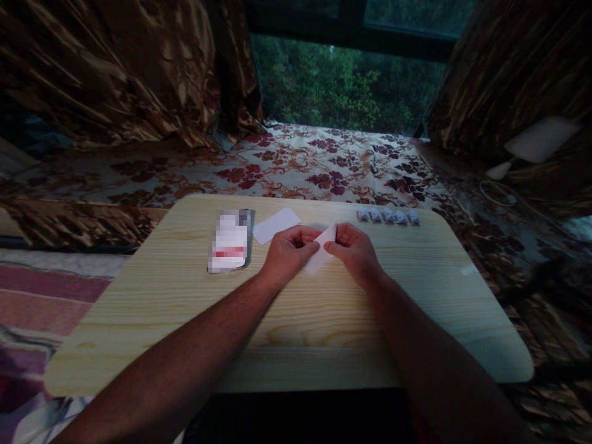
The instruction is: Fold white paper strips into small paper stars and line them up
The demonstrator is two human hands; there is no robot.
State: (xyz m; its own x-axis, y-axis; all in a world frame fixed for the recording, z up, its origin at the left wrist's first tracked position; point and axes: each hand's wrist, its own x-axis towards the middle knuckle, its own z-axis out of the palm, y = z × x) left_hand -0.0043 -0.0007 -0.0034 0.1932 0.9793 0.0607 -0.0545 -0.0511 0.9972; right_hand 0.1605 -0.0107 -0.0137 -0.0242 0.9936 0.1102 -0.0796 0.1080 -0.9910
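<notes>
As L fingers & R fingers pinch it, pale paper strip has ptd. far end.

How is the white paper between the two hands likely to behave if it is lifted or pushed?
The white paper looks thin, so it is probably light and bends easily. Its far end comes to a point, apparently from folding, so that part may be somewhat stiffer. Its flat shape makes rolling unlikely.

Both bare forearms angled inward, and there they were: left hand and right hand close together, fingers curled, thumbs pointing inward, both pinching!
</notes>
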